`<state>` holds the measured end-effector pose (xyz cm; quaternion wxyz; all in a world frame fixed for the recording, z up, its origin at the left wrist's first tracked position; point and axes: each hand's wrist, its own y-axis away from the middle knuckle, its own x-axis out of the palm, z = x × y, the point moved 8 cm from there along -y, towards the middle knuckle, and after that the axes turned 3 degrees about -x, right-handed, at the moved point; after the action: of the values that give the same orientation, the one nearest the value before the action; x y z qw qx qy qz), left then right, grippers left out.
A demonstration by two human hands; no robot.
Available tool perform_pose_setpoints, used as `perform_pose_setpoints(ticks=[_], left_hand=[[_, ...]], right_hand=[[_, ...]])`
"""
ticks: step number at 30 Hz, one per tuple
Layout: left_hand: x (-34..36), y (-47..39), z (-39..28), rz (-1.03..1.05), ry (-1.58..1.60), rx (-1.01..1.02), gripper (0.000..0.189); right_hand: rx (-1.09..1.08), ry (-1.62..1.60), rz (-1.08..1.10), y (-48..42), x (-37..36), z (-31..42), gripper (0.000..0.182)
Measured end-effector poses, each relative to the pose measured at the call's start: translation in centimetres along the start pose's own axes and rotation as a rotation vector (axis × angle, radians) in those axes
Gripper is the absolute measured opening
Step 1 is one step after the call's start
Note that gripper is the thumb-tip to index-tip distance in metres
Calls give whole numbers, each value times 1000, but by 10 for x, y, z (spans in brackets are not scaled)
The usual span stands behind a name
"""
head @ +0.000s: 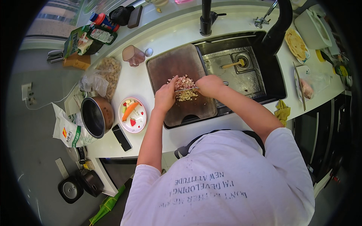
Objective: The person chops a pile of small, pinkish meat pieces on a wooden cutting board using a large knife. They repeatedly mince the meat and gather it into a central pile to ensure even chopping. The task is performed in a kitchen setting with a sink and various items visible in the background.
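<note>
My right hand [209, 85] grips a kitchen knife [187, 89], and the end of its metal handle shows beyond my fist. The blade stands nearly edge-on to me, across the brown cutting board [175, 63]. My left hand [167, 94] is at the left end of the blade, fingers pointing forward; whether it grips the blade is hidden. Pinkish diced food, perhaps meat [184, 82], lies on the far side of the blade. Pale yellowish chopped bits [186, 95] are heaped on the near side, with a few crumbs scattered around.
The board covers the left part of a dark sink [223, 75] holding a wooden-handled brush [233, 64]. Left of it are a plate [142, 120] with a carrot piece, a phone [122, 137] and an inner pot [96, 117]. A black faucet [206, 24] stands behind; a yellow cloth [282, 110] hangs at the front edge.
</note>
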<state>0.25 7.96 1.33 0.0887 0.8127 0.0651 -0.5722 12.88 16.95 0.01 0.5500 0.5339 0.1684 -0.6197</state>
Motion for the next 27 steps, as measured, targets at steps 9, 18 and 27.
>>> perform_pose_setpoints(ticks=[9,18,27], left_hand=[[-1,8,21,-55,180,-61,67],[4,6,-10,-94,-150,-28,60],[6,18,-11,-125,-122,-74,62]], right_hand=[[40,99,26,-4,-25,25,18],[-98,72,-18,-4,1,-8,24],[-120,115,32,-3,-2,-3,25]])
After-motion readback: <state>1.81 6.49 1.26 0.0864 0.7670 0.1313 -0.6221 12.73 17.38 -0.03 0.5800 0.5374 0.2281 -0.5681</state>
